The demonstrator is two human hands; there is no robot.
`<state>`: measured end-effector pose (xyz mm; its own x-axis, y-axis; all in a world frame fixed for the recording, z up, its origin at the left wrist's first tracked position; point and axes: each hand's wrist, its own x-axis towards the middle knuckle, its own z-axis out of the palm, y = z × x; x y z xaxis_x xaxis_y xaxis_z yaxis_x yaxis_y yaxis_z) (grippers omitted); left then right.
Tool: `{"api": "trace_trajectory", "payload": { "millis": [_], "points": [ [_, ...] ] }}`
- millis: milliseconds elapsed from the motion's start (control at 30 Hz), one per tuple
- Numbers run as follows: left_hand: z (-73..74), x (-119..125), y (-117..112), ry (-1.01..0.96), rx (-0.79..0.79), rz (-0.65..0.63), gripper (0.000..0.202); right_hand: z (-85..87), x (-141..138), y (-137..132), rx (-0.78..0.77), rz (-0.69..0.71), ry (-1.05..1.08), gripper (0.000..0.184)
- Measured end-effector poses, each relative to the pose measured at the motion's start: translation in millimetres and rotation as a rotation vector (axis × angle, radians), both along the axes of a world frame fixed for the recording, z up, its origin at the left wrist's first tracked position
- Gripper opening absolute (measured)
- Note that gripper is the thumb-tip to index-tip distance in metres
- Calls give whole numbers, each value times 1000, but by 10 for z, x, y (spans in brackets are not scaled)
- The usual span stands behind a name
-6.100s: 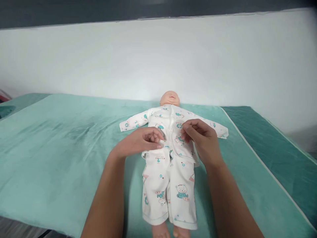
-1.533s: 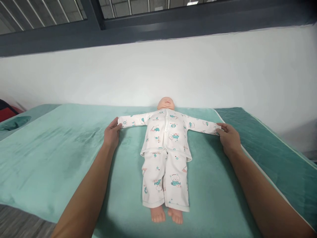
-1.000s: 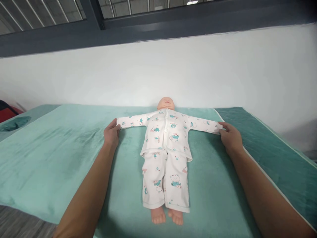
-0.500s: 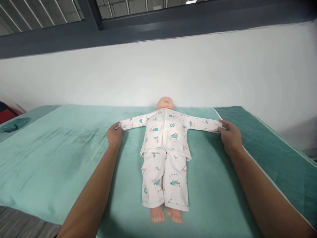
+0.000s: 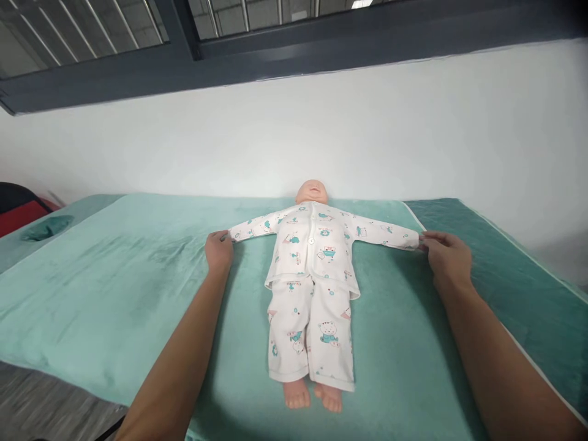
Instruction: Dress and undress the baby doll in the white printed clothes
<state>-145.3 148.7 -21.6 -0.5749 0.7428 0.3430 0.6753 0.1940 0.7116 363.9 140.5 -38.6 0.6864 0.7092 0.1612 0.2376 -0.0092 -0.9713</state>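
Note:
A baby doll (image 5: pixel 312 192) lies face up on a green bed cover (image 5: pixel 151 294), arms stretched out to both sides. It wears a white printed top (image 5: pixel 312 245) and matching trousers (image 5: pixel 310 331), with bare feet showing below the hems. My left hand (image 5: pixel 218 251) is closed at the end of the sleeve on the left, pinching its cuff. At the other sleeve's end, my right hand (image 5: pixel 448 257) has thumb and fingers closed around the cuff edge. Whether the doll's hands are also between my fingers is hidden.
Behind the bed rises a white wall (image 5: pixel 294 135) under a dark window frame (image 5: pixel 285 61) with bars. A darker green cover (image 5: pixel 519 269) lies on the right. At the far left is a red and black object (image 5: pixel 21 211). Grey flooring (image 5: pixel 50 398) shows at lower left.
My right hand has shifted outward along the sleeve to the very end of its cuff. My left hand stays at its cuff. The whole view has swung slightly.

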Motion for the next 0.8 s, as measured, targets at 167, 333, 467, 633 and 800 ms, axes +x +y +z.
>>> {"api": "trace_trajectory", "payload": {
  "millis": [167, 333, 467, 633, 800],
  "points": [
    [25, 40, -117, -21, 30, 11, 37, 20, 4, -32, 4, -15, -76, 28],
    [65, 166, -391, -28, 68, -34, 33, 81, -130, -77, 49, 102, -82, 28],
    [80, 386, -808, -66, 38, -141, 32, 166, -341, -162, 61, 282, -73, 23],
    [116, 812, -1485, -105, -81, -298, 27, 310, -581, -346, -7, 684, -103, 21],
    [154, 1112, -2122, -155, -150, -440, 27, 374, -655, -451, -110, 937, -57, 29]
  ]
}}
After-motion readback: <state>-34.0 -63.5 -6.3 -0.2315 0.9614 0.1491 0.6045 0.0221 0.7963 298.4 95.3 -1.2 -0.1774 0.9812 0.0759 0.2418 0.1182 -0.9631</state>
